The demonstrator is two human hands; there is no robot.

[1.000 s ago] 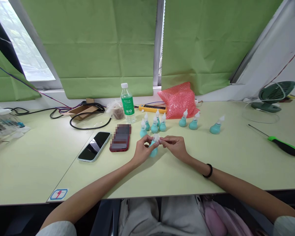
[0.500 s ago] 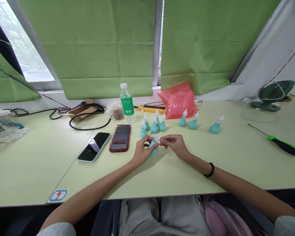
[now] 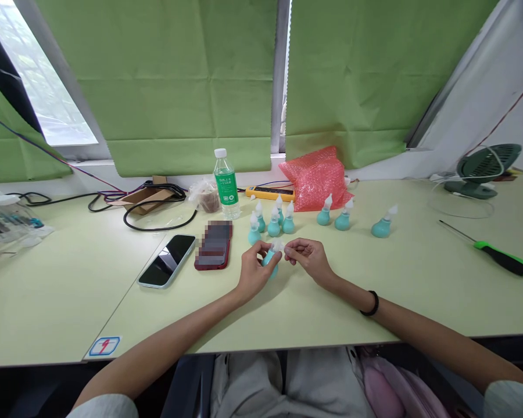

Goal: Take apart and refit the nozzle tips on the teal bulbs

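Observation:
A small teal squeeze bulb (image 3: 271, 260) with a clear nozzle (image 3: 278, 245) sits between both hands at the table's middle. My left hand (image 3: 253, 270) is wrapped round the bulb's body. With a fingertip pinch, my right hand (image 3: 309, 258) holds the clear nozzle at the bulb's top. Just behind stands a cluster of several finished teal bulbs (image 3: 272, 222), and three more (image 3: 342, 218) are spread out to the right.
Two phones (image 3: 167, 259) lie left of my hands. A green water bottle (image 3: 225, 183), pink bubble wrap (image 3: 317, 176), a yellow power strip (image 3: 271, 191) and black cables (image 3: 157, 200) line the back. A green-handled screwdriver (image 3: 501, 259) and a desk fan (image 3: 483, 170) are at the right.
Both hands stayed on the bulb and nozzle, shifting only slightly; the bulb sits a little higher and my right-hand fingers have closed in on the nozzle.

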